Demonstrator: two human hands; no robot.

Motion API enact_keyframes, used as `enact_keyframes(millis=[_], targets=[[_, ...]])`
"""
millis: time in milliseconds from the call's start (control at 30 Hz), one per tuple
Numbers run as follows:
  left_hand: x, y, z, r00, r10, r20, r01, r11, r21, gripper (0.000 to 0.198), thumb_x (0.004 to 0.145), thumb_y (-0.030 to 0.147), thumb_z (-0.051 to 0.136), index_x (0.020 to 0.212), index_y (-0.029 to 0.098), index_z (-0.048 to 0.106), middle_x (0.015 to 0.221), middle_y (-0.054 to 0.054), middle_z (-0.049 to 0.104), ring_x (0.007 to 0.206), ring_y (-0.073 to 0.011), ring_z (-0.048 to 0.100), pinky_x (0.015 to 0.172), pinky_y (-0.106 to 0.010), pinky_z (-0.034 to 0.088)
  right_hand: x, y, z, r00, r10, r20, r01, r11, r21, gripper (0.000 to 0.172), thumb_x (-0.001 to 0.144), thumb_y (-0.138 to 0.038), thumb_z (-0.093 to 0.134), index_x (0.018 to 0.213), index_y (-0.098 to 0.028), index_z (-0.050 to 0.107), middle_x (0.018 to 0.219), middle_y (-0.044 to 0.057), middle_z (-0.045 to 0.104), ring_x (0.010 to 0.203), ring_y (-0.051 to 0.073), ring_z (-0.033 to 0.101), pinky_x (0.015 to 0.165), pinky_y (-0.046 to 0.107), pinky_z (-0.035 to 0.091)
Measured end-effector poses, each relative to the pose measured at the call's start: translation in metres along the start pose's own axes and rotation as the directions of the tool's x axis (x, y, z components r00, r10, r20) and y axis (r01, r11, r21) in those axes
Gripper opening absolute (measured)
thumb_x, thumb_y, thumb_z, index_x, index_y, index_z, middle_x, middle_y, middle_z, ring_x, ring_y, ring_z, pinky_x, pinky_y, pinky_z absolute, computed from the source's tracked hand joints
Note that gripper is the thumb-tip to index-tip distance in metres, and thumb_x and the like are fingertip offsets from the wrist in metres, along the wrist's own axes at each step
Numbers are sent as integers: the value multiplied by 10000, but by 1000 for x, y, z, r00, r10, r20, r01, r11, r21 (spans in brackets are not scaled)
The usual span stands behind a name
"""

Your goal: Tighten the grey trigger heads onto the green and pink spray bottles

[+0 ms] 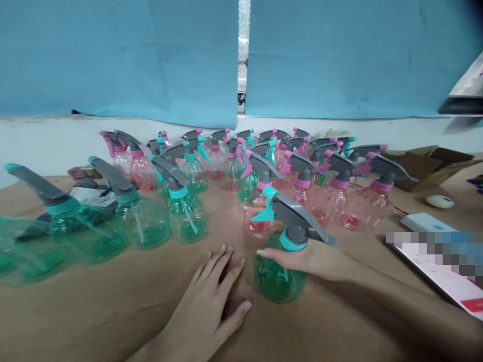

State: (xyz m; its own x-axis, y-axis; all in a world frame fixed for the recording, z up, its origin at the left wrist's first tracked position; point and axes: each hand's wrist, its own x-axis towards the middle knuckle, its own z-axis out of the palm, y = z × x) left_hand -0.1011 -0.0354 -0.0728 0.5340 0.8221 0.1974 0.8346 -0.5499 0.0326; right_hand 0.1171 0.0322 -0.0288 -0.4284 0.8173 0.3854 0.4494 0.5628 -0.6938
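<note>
My right hand (pixel 302 256) is closed around a green spray bottle (pixel 279 286) just below its turquoise collar, thumb across the near side. The bottle has a grey head with a turquoise trigger and nozzle, which point left; whether its base touches the table cannot be told. Palm down on the wooden table, my left hand (pixel 211 296) lies to the left of this bottle, fingers stretched out and holding nothing. Left of it stand several green spray bottles, the nearest a green bottle (pixel 188 221) with a turquoise collar. Behind my right hand is a pink spray bottle (pixel 264 176).
Several pink and green spray bottles crowd the back of the table (pixel 132 301). To the right are an open cardboard box (pixel 426 166), a white mouse (pixel 439 201), a white box (pixel 426 221) and a tablet-like screen (pixel 426 266). Blue curtains (pixel 339 60) hang behind.
</note>
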Motion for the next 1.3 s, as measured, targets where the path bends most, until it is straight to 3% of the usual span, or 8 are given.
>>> enact_keyframes(millis=[167, 433, 600, 900, 1200, 1300], targets=[[0, -1, 1, 1000, 9, -22, -10, 1000, -14, 551, 900, 479, 451, 1361, 183, 389, 1448, -117, 333, 1310, -301, 318, 1003, -497, 361, 5, 6, 7, 999, -30, 24, 26, 988, 155, 521, 738, -347, 634, 1234, -292, 484, 955, -11, 687, 823, 182, 662, 692, 302, 569], [0, -1, 2, 1000, 26, -17, -26, 999, 21, 561, 906, 484, 433, 1369, 173, 373, 1444, -138, 334, 1309, -308, 318, 980, -517, 381, 1, 3, 3, 1000, 0, 9, -2, 981, 193, 510, 750, -371, 628, 1232, -283, 488, 1028, 6, 680, 910, 200, 651, 795, 342, 549], [1, -1, 1, 1000, 24, -14, -24, 999, 25, 563, 905, 492, 431, 1369, 179, 370, 1445, -134, 334, 1310, -303, 316, 977, -514, 387, 2, -1, 1, 999, 6, 33, -12, 981, 195, 398, 759, -362, 625, 1140, -272, 554, 1084, 23, 660, 935, 195, 644, 844, 350, 534], [0, 0, 0, 1000, 17, -12, -16, 1000, 25, 554, 900, 486, 440, 1358, 177, 389, 1436, -140, 350, 1298, -305, 340, 968, -508, 398, 1, -20, -7, 999, 38, 34, -45, 973, 228, 443, 751, -247, 616, 1184, -291, 532, 1077, 15, 668, 965, 192, 639, 857, 345, 532], [1, -1, 1, 999, 16, -31, -16, 1000, 0, 551, 896, 473, 457, 1364, 192, 380, 1439, -122, 350, 1296, -299, 343, 983, -500, 381, -1, -21, -8, 997, 69, 22, -72, 970, 232, 124, 775, -283, 569, 894, -256, 587, 965, 16, 678, 914, 181, 647, 824, 341, 546], [2, -1, 0, 1000, 13, -23, -13, 1000, -3, 549, 899, 474, 450, 1365, 194, 381, 1446, -116, 339, 1298, -298, 340, 989, -493, 375, -2, -26, -10, 994, 107, 9, -106, 971, 215, 92, 768, -258, 541, 853, -258, 575, 885, 0, 673, 841, 175, 657, 783, 339, 558]])
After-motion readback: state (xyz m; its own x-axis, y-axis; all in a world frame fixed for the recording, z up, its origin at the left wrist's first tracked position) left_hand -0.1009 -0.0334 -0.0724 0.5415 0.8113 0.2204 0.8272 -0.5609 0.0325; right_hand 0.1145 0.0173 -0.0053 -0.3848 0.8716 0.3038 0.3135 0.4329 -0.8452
